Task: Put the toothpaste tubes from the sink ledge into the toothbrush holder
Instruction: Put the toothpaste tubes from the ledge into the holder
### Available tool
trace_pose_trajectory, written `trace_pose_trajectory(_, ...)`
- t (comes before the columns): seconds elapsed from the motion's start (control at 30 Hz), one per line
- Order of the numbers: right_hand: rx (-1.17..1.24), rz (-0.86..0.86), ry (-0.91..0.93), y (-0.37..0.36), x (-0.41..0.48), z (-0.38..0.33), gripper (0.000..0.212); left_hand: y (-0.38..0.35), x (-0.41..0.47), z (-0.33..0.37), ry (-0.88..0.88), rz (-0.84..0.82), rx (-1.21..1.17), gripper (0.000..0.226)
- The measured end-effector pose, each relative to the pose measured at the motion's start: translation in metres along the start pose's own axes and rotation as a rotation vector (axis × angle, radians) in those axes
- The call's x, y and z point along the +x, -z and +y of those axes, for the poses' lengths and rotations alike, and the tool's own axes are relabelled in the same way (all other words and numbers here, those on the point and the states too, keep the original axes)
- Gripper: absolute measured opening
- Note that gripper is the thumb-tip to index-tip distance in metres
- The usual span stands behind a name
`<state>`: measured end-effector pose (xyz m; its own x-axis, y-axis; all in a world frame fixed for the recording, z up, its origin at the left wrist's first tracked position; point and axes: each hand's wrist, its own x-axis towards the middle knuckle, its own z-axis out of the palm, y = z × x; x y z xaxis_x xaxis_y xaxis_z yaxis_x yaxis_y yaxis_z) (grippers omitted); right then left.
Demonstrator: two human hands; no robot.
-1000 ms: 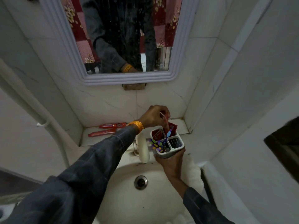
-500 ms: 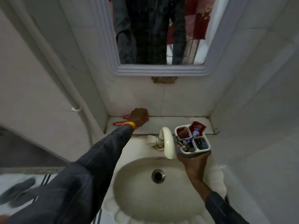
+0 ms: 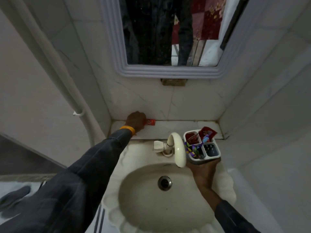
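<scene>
My right hand holds the white toothbrush holder from below, to the right of the tap. Its back compartments carry a red toothpaste tube and a folded red one; colourful toothbrushes lie across the front left. My left hand rests curled on the far left of the sink ledge, over a red toothpaste tube whose end pokes out to the right of the fingers. Whether the fingers grip the tube is hidden. An orange bangle circles the left wrist.
A cream curved tap stands between my hands at the basin's back. The white basin with its metal drain lies below. A framed mirror hangs above. A white pipe runs down the left wall. Tiled walls close both sides.
My left hand left the holder and went to the ledge's far left, settling over the red tubes. The view swung left. The holder stayed in my right hand.
</scene>
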<state>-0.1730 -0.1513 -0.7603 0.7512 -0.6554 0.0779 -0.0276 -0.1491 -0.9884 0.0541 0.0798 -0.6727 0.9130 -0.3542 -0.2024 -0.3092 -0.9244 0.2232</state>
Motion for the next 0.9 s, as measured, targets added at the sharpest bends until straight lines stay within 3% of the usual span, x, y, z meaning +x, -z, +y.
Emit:
trace_pose_trajectory(0.17, 0.007, 0.015, 0.000, -0.003, 0.003, 0.001, 0.114, 0.072, -0.008, 0.051, -0.219, 0.109, -0.110, 0.016)
trace_pose_trajectory(0.33, 0.025, 0.006, 0.027, -0.001, 0.006, -0.004, 0.111, 0.116, -0.032, 0.123, -0.516, 0.231, -0.251, 0.022)
trace_pose_trajectory(0.5, -0.034, 0.009, 0.065, 0.000, 0.007, 0.002, 0.110, 0.121, -0.053, 0.175, -0.688, 0.201, -0.321, 0.026)
trace_pose_trajectory(0.73, -0.121, 0.014, 0.058, 0.002, 0.007, -0.002, 0.121, 0.064, -0.057, 0.215, -0.676, 0.153, -0.111, 0.015)
trace_pose_trajectory(0.9, -0.101, 0.025, 0.058, 0.004, 0.005, -0.002, 0.122, 0.034, -0.057, 0.219, -0.645, 0.159, -0.101, 0.007)
